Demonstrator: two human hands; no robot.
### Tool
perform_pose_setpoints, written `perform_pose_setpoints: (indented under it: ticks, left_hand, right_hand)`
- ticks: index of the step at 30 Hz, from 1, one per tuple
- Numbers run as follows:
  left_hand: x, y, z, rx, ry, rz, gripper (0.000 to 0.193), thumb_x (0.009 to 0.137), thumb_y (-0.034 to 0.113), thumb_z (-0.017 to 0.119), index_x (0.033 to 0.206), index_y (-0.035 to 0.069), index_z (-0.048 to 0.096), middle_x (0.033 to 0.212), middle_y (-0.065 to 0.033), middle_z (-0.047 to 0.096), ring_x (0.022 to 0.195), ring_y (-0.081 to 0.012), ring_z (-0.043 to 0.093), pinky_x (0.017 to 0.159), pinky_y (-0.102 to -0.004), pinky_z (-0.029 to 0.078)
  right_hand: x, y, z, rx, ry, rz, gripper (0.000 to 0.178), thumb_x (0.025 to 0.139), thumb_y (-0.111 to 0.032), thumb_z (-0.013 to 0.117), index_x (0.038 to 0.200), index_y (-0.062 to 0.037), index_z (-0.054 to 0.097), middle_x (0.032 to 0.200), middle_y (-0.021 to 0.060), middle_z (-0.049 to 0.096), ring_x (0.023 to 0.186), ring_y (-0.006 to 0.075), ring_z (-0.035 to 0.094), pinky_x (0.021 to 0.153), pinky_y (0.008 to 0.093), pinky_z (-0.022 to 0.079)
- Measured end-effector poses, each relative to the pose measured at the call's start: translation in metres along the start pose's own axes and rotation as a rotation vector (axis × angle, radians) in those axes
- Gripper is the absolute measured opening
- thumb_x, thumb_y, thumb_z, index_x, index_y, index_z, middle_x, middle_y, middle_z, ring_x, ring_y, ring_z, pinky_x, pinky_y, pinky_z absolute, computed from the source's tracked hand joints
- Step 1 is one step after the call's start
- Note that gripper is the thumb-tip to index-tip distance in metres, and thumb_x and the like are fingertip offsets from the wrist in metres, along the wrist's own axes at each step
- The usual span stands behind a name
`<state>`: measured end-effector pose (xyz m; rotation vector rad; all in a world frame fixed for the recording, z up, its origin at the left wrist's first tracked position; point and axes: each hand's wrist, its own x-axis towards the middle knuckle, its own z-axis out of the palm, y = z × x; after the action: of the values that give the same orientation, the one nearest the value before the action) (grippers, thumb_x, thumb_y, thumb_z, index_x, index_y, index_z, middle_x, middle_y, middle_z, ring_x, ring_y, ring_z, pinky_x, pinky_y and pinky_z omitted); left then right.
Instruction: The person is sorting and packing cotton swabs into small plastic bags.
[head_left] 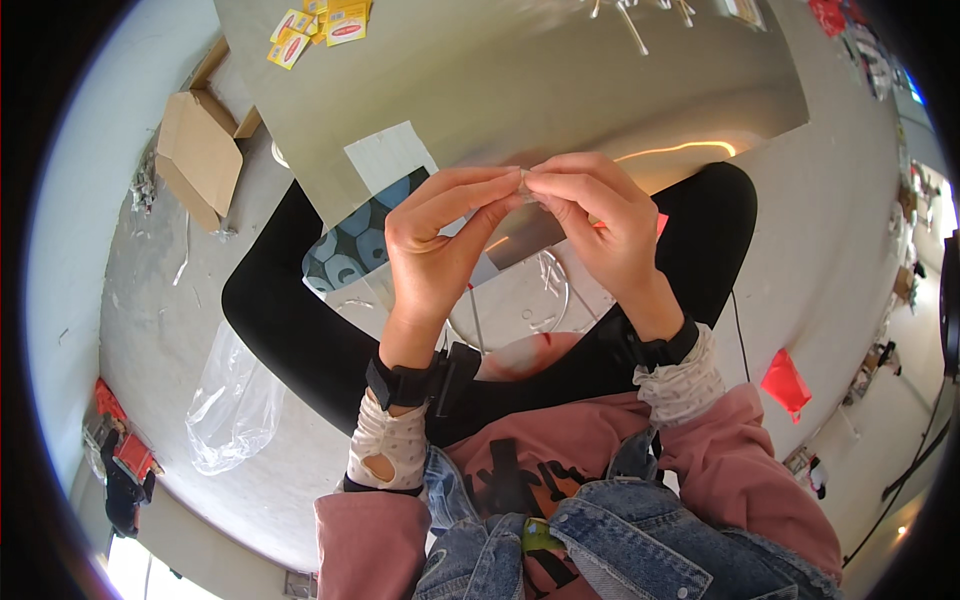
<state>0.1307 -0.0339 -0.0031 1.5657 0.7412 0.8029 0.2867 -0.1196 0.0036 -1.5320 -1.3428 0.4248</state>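
Observation:
My left hand [428,235] and my right hand [612,210] meet fingertip to fingertip above the near edge of a shiny metallic table [500,100]. Both are closed in a pinch on one small, whitish, see-through piece [524,188]. Most of that piece is hidden by the fingers, so its kind cannot be made out. Past the left hand, a white sheet [385,155] lies on the tabletop. Beside the left wrist is a dark sheet patterned with grey circles [350,245]. Below the hands, between my legs, a clear round-rimmed container [567,300] shows in part.
Several yellow packets [345,22] lie at the table's far left, and thin white sticks [635,30] at the far right. An open cardboard box [197,155] and a clear plastic bag [235,400] are on the floor at left. A red bag [786,383] lies at right.

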Motion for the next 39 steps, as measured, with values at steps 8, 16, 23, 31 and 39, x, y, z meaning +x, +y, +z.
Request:
perform_pose_setpoints:
  ticks: [8,16,23,31,39]
  left_hand:
    - [0.003,-0.005,0.001,0.105,0.029,0.118,0.021,0.077,-0.007,0.076,0.096,0.002,0.077,0.097,-0.0074,0.073,0.09,-0.0189,0.07,0.074,-0.0283,0.055]
    - [-0.003,-0.003,0.002,0.206,0.009,0.195,0.018,0.078,-0.005,0.076,0.096,0.002,0.075,0.099,-0.0076,0.073,0.093,-0.0203,0.069,0.08,-0.0304,0.054]
    - [-0.009,-0.006,0.004,-0.116,0.13,-0.082,0.017,0.083,-0.006,0.074,0.099,0.0,0.075,0.102,-0.0077,0.075,0.093,-0.0153,0.068,0.085,-0.027,0.052]
    - [-0.002,-0.009,-0.004,-0.189,0.029,-0.157,0.019,0.084,-0.006,0.073,0.102,-0.002,0.074,0.105,-0.0102,0.074,0.101,-0.0181,0.068,0.092,-0.0284,0.05]
    - [-0.005,0.005,0.003,-0.486,0.09,-0.388,0.033,0.089,-0.007,0.061,0.122,-0.004,0.065,0.113,-0.014,0.072,0.108,-0.0183,0.066,0.096,-0.0284,0.048]
  right_hand:
    - [0.002,0.003,0.004,-0.06,0.058,-0.053,0.015,0.083,0.006,0.071,0.094,-0.0041,0.07,0.095,0.0071,0.069,0.073,0.0194,0.067,0.058,0.0274,0.052]
    - [-0.003,-0.002,-0.003,-0.073,-0.037,-0.012,0.011,0.086,0.005,0.069,0.096,-0.0006,0.071,0.1,0.0097,0.07,0.079,0.0161,0.067,0.064,0.0258,0.054]
    - [-0.001,-0.002,0.001,-0.067,0.001,0.018,0.011,0.087,0.005,0.069,0.095,-0.0011,0.072,0.099,0.0096,0.069,0.078,0.0157,0.067,0.063,0.025,0.053]
    - [-0.001,0.002,0.003,-0.028,0.054,0.039,0.012,0.085,0.005,0.07,0.094,-0.0041,0.07,0.095,0.007,0.069,0.071,0.0176,0.066,0.057,0.0269,0.05]
    - [0.0,0.001,0.003,-0.028,0.081,0.018,0.014,0.084,0.007,0.07,0.094,-0.0036,0.07,0.096,0.0073,0.069,0.073,0.0187,0.067,0.059,0.0272,0.052]
